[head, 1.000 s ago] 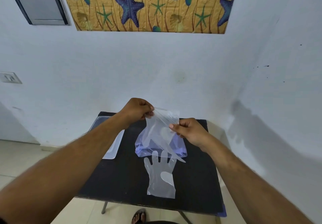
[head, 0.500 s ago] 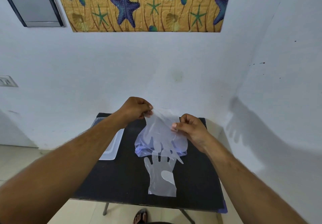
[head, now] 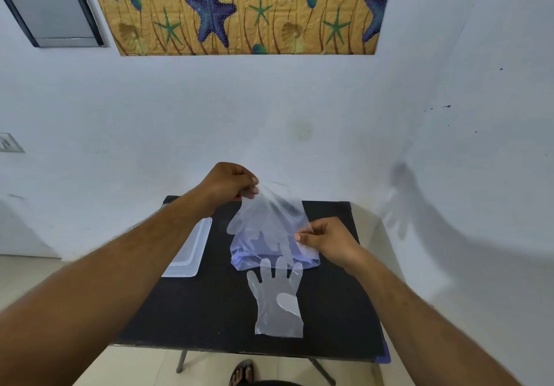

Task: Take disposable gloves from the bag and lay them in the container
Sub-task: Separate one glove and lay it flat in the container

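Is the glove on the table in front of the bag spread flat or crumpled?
Spread flat: the glove lies open on the black table, all fingers splayed toward the bag.

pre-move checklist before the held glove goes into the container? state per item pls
1. Left hand grip on held glove: ok, pinched at its top.
2. Right hand grip on the glove's lower edge: ok.
3. Held glove clear of bag: cannot tell, they overlap.
4. Container open: cannot tell, arm hides part.
5. Container within reach: ok, on table left of bag.
6. Gloves all in container: not ok, flat glove lies on table.
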